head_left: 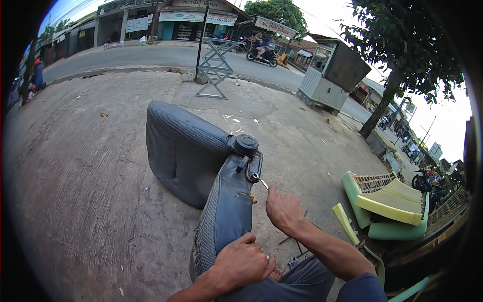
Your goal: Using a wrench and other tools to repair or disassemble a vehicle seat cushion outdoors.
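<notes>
A grey-black car seat (188, 146) lies on its side on the concrete, its backrest pointing away to the left. At its hinge sit a round black knob (246, 144) and a metal bracket (255, 166). My right hand (286, 211) grips a wrench (263, 183), whose ring end is at a bolt on that bracket. Curled against the near part of the seat, my left hand (244, 259) presses its thumb on the dark side panel. The panel has a torn patch (247, 197) showing yellowish foam. Part of the wrench is hidden inside my right fist.
Metal tools (293, 261) lie on the ground beside my knee. To the right is a wooden frame with green and yellow foam (390, 201). Farther off stand a metal scissor stand (215, 68), a corrugated stall (327, 80) and a tree (390, 100). A motorbike (262, 53) is on the road.
</notes>
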`<state>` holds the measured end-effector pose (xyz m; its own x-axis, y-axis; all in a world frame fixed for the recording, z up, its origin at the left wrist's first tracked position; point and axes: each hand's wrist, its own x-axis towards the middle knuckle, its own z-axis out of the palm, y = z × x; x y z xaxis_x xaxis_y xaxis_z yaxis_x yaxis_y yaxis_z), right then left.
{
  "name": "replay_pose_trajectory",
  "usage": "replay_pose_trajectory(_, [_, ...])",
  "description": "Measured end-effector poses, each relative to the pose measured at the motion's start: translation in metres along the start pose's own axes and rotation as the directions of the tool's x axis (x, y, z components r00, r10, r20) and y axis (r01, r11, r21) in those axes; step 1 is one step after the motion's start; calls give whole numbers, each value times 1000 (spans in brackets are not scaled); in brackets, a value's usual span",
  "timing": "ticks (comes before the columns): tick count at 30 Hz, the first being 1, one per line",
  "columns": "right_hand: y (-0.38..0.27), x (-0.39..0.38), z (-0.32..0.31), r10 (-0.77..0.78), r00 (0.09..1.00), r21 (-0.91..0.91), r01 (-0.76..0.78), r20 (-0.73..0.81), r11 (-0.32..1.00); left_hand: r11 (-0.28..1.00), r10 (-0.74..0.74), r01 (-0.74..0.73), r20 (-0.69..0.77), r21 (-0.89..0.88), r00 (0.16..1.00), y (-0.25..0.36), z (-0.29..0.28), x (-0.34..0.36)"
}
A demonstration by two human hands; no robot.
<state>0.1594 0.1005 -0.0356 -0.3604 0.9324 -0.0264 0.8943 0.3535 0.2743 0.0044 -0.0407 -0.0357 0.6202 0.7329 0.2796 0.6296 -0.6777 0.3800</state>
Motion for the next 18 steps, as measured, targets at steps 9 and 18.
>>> replay_pose_trajectory(9, [-16,-4,-8,63,998,-53,-62,22,997,999,36,-37,-40,-19,999,-4,6,1])
replay_pose_trajectory(18, [-26,1,-16,97,995,-60,-95,36,994,999,15,-18,-71,-37,997,-4,0,-5])
